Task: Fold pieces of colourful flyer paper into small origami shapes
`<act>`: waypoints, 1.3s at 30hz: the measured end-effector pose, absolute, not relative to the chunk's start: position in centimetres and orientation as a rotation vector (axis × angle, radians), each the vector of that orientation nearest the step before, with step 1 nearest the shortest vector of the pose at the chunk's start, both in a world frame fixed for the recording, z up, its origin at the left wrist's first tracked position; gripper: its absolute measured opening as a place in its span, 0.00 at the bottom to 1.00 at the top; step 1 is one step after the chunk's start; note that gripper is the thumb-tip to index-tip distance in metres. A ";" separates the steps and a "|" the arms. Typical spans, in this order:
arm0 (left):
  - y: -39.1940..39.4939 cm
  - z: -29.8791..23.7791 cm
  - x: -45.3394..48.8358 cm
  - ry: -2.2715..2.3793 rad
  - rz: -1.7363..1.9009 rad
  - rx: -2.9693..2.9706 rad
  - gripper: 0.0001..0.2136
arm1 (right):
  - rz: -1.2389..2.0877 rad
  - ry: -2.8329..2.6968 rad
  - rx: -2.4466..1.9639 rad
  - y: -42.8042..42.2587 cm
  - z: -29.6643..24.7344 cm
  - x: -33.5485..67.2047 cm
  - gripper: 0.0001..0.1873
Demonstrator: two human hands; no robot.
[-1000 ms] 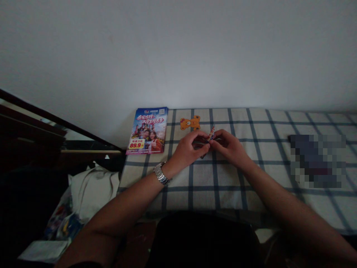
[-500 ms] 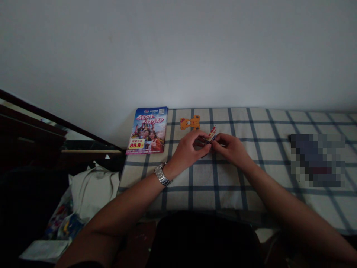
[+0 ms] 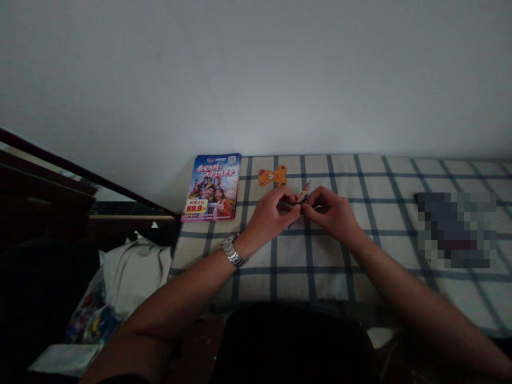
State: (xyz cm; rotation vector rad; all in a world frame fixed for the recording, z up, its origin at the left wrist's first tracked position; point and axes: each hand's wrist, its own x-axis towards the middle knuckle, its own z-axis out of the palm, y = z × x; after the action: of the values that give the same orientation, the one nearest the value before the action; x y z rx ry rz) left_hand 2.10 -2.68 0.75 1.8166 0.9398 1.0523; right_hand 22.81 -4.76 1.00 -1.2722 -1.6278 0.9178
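Between my two hands is a small piece of folded printed paper (image 3: 304, 193), its narrow end sticking up above the fingertips. My left hand (image 3: 274, 212), with a metal watch (image 3: 233, 250) at its wrist, pinches the paper from the left. From the other side, the thumb and fingers of my right hand (image 3: 334, 214) close on it. The fingers cover most of the paper, so its full shape is hidden. Just beyond my left hand, an orange bear-shaped cutout (image 3: 272, 175) lies flat on the checked cloth (image 3: 290, 285).
A stack of colourful flyers (image 3: 212, 186) lies at the cloth's left end, near the wall (image 3: 256, 80). To the right is a dark, pixelated object (image 3: 454, 229). Down at the left sit a white bag (image 3: 134, 274) and a dark wooden rail (image 3: 80, 170).
The paper has tipped so that it shows more edge-on and less of its printed face. My right hand has turned slightly; both hands stay in nearly the same place.
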 end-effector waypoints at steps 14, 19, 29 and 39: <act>-2.3 0.4 1.7 0.920 0.995 1.746 0.09 | 0.542 -2.187 -0.970 -4.0 1.8 24.1 0.09; -2.3 0.8 1.4 0.854 0.966 1.841 0.09 | 0.547 -2.208 -0.967 -3.5 1.2 24.6 0.07; -1.5 1.7 0.4 0.751 0.940 2.231 0.06 | 0.556 -2.193 -0.953 -3.2 1.1 25.2 0.07; -1.6 1.4 0.3 0.727 0.863 2.184 0.13 | 0.576 -2.177 -0.970 -3.4 1.0 25.5 0.09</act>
State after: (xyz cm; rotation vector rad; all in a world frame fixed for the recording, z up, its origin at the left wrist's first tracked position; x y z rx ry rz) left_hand 0.33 -1.56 1.42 2.1840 0.7273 0.8628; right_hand 25.46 -3.36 0.99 -0.9705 -2.1767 0.5761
